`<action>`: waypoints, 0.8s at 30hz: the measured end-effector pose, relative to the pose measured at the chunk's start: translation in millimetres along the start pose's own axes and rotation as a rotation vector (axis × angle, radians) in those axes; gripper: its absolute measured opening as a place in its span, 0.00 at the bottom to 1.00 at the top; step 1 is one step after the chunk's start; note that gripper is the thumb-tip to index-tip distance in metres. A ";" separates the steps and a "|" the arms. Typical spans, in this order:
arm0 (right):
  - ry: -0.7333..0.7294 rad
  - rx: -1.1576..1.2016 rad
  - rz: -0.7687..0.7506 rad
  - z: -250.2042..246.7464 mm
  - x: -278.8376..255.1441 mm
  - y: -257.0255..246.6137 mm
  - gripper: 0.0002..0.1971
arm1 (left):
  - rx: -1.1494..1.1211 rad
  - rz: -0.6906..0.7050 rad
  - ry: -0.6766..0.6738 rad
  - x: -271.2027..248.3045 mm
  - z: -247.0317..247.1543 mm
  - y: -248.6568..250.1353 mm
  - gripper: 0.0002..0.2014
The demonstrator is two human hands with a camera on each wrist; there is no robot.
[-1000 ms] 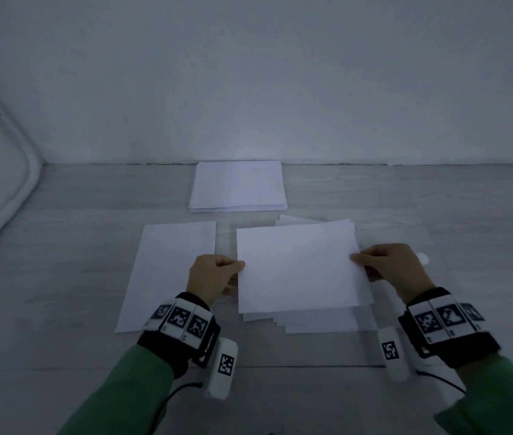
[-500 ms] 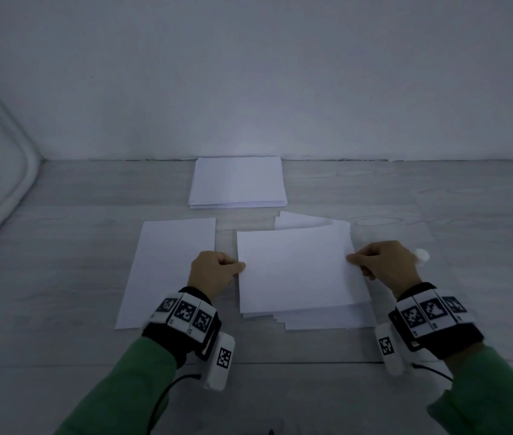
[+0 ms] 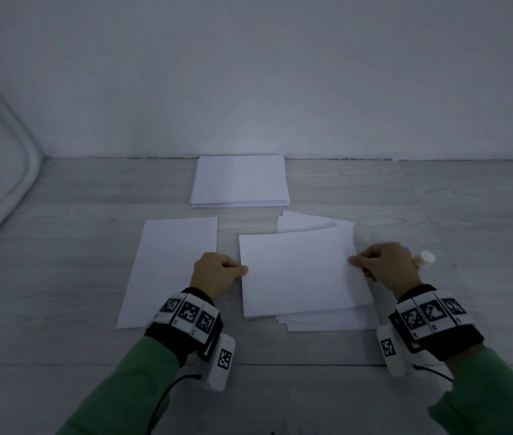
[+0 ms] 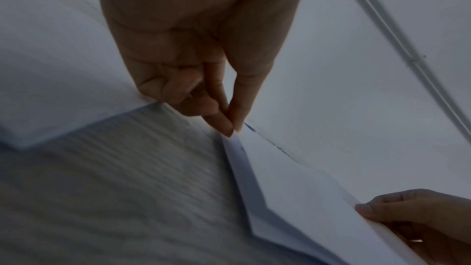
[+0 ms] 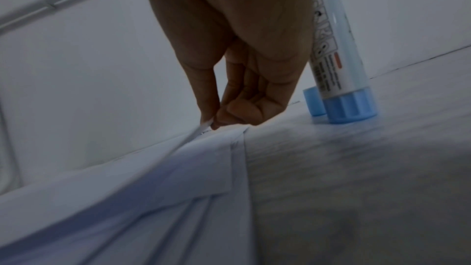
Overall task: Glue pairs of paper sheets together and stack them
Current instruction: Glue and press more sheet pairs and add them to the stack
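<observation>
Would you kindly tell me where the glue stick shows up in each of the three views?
Head: the glue stick peeks out just behind the right hand, only its white top visible.
Left wrist: not in it.
Right wrist: upper right, standing upright on its blue base, its blue cap beside it.
Shared landmark: the held sheet pinched by the right hand.

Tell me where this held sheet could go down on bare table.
Bare wood lies left of the single sheet and right of the glue stick. Crowded: the middle, where the far ream, the skewed pile and both hands sit.
</observation>
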State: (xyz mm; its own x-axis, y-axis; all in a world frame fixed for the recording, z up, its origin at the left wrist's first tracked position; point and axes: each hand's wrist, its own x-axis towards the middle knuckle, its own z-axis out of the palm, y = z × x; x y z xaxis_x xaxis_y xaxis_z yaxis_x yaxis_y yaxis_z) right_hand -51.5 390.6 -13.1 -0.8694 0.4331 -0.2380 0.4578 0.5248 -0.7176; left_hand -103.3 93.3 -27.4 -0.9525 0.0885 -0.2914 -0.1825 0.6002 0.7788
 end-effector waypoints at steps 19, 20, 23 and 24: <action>-0.043 -0.181 -0.010 2.2 1.5 -8.7 0.10 | 0.193 0.014 -0.006 4.2 3.1 -0.4 0.10; -0.049 -0.216 -0.010 2.8 1.8 -9.4 0.09 | 0.211 0.016 -0.016 4.5 2.7 0.3 0.10; -0.058 -0.330 0.005 3.4 0.4 -12.9 0.11 | 0.278 0.026 -0.059 5.0 0.6 4.8 0.10; -0.042 -0.380 -0.004 3.3 -1.8 -14.1 0.13 | 0.304 0.032 -0.069 4.2 -1.2 7.5 0.10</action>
State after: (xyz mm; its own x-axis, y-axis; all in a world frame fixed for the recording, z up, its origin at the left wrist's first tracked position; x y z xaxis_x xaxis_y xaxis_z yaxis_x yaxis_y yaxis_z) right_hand -57.0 380.0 -4.7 -0.8748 0.4037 -0.2680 0.4835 0.7642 -0.4268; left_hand -108.9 97.2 -22.1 -0.9359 0.1586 -0.3144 -0.0615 0.8055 0.5893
